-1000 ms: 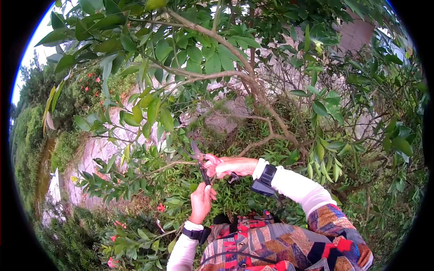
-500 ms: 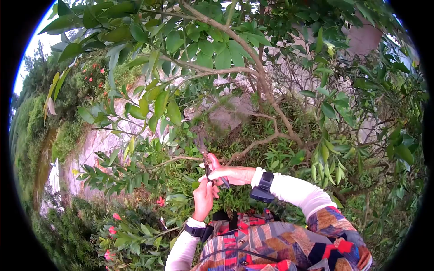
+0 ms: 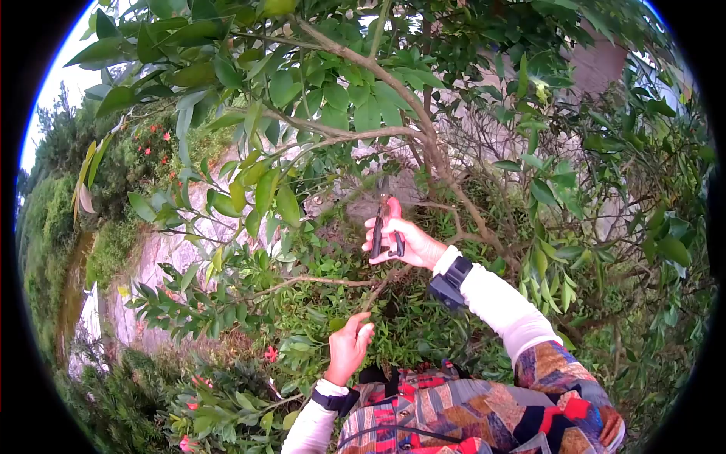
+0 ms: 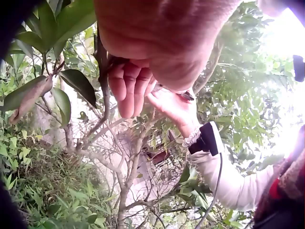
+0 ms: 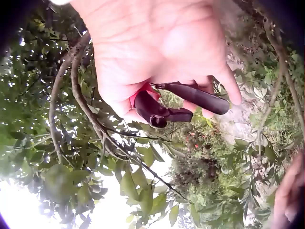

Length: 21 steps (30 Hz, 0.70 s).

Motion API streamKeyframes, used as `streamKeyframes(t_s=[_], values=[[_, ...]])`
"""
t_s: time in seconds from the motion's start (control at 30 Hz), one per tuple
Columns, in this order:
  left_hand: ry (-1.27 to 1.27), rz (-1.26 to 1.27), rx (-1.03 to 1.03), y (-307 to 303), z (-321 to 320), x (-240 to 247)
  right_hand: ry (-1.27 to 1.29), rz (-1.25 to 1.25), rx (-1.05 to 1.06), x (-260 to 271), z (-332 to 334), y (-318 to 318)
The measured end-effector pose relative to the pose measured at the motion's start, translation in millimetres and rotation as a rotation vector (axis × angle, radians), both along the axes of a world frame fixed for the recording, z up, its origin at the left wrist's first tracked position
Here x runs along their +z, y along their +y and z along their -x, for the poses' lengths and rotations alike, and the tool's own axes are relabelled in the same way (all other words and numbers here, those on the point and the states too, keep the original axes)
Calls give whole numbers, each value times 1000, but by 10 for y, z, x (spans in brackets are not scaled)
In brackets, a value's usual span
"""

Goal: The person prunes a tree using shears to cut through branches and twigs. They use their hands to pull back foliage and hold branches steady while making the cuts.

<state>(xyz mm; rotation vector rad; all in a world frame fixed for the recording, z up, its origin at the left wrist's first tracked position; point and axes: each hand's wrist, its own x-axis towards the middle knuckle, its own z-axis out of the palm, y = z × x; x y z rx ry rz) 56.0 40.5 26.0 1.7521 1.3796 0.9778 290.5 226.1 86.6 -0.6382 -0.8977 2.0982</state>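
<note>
My right hand holds pruning shears with red and black handles, blades pointing up and away in the head view. The fingers lie loosely about the handles, which stand spread apart in the right wrist view. Lower and to the left, my left hand pinches a thin branch that rises from its fingertips toward the shrub. In the left wrist view the curled fingers lie right against a stem; the thumb's grip is hidden there.
A forked bough with broad leaves arches over both hands. A leafy side branch reaches left below the shears. Red flowers show at the lower left, pale rocky ground beyond, and dense twigs at the right.
The shears were beside the left hand; my right hand has carried them up and away, toward the upper right. The left hand has moved slightly down and stays at the branch.
</note>
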Motion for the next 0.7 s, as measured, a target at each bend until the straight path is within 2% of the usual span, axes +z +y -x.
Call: streamKeyframes(t_s=[0.17, 0.3, 0.47, 0.7], values=[[44, 7, 1, 8, 9, 4, -109, 35, -165, 56, -286, 775], [51, -24, -14, -1, 26, 19, -132, 73, -188, 112, -365, 1146], [43, -12, -1, 31, 53, 4, -124, 43, -204, 29, -425, 1403], [106, -69, -27, 76, 136, -60, -181, 0, -266, -80, -427, 1422]])
